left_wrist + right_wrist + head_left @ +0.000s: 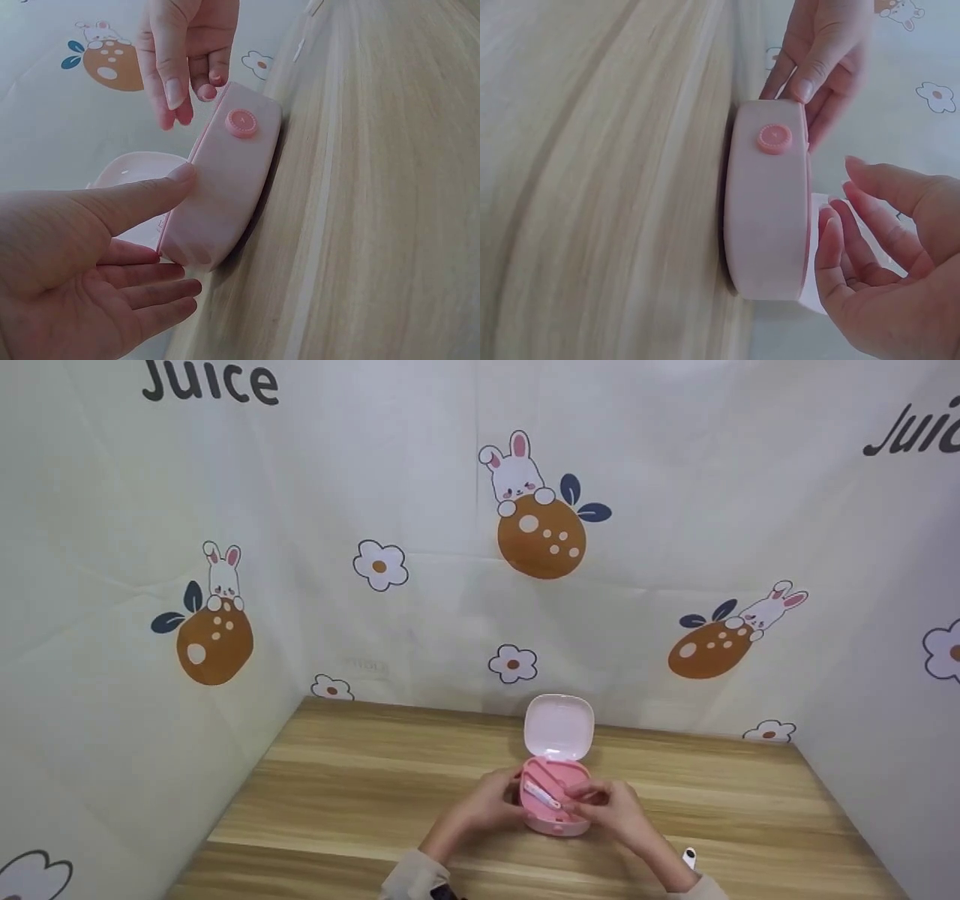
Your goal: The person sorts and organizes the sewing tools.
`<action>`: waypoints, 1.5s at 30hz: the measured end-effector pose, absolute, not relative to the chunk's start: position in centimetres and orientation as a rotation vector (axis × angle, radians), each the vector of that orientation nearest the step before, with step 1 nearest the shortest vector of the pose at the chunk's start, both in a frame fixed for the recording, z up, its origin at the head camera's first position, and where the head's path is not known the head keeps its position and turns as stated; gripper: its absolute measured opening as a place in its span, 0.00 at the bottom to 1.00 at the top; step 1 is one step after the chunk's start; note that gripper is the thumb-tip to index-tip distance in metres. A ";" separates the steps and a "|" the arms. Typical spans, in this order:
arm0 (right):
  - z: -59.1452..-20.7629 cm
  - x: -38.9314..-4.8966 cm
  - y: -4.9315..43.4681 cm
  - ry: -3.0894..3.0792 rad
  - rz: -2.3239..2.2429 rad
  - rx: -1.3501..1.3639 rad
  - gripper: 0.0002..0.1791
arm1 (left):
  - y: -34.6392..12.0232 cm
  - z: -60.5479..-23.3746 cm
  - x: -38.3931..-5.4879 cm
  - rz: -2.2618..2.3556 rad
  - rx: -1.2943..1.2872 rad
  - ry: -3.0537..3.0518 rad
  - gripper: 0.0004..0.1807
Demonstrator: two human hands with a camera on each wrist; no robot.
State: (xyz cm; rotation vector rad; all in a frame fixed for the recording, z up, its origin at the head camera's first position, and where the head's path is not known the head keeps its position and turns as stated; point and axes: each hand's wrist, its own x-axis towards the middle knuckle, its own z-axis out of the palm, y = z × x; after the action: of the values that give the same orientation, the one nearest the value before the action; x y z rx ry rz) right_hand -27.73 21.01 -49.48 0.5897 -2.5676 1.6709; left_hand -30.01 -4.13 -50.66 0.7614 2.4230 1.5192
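Observation:
A small pink case [559, 826] stands on the wooden table, its pale lid [559, 727] raised at the back. Inside it, a slim white tool [541, 794] with printing and a hole near one end lies aslant in the pink insert. My left hand [491, 802] holds the case's left side; the left wrist view has its thumb on the case wall and the other fingers beside it. Over the right half of the case hovers my right hand [607, 810], fingers loosely bent. Nothing shows between its fingertips in the right wrist view [900, 255].
On the table [337, 795] by my right forearm lies a small white piece [690, 856] with a dark oval spot, partly hidden. Behind and at both sides hangs a pale cloth [420, 622] printed with rabbits, oranges and flowers.

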 end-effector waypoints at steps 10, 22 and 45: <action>-48.7 -26.5 23.4 -2.556 1.741 0.564 0.13 | -4.2 -50.8 -30.2 1.519 0.764 2.428 0.43; -47.6 -25.1 26.0 -2.605 1.719 0.474 0.16 | -4.4 -50.8 -30.2 1.569 0.694 2.368 0.44; -47.3 -22.6 30.8 -2.708 1.817 0.301 0.20 | -4.6 -51.6 -30.6 1.820 0.569 2.128 0.47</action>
State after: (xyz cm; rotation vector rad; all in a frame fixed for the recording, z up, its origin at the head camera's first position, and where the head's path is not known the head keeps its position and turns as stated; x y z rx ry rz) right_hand -22.60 30.85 -47.32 0.3010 -2.7078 1.8173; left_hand -30.64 -4.58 -51.64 0.5693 2.1277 1.8198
